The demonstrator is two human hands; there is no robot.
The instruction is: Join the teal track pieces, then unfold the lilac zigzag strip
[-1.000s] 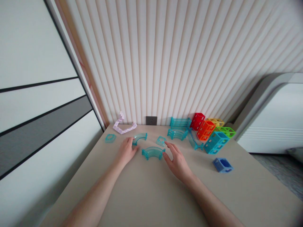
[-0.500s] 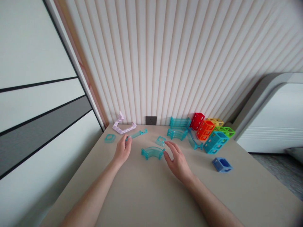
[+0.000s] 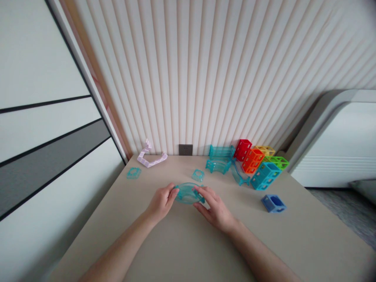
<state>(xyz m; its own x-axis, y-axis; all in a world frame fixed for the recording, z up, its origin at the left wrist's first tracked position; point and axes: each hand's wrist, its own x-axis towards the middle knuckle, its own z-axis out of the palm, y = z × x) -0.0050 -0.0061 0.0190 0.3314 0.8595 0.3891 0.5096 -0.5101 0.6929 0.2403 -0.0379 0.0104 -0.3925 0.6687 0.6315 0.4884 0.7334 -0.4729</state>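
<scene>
- The left hand (image 3: 161, 201) is curling its fingers around the left end of a clear teal curved track piece (image 3: 188, 193), gripping it just above the surface (image 3: 182, 243).
- The right hand (image 3: 216, 207) is pinching the right end of what seems to be a second curved piece, with thumb and fingertips closed on it; the two arcs are meeting to form an oval shape between the hands.
- The teal pieces are sitting near the middle of the beige surface, a little towards the far wall.
- They are looking like thin, hard, see-through plastic: probably light, stiff and smooth, so likely to slide on the surface and perhaps to crack if bent. The squared ends, where the hands are already holding, are looking like the firmest places to grip.
- A small teal square piece (image 3: 197, 174) is lying just beyond the hands, and another (image 3: 133, 173) is lying well to the left.
- A pale purple zigzag piece (image 3: 151, 158) is resting by the wall, near a dark wall socket (image 3: 185, 149).
- To the right, more teal track pieces (image 3: 219, 158) are lying beside a cluster of red, orange, yellow, green and blue open cubes (image 3: 260, 166).
- A single blue cube (image 3: 273, 203) is sitting apart, nearer the person.
</scene>
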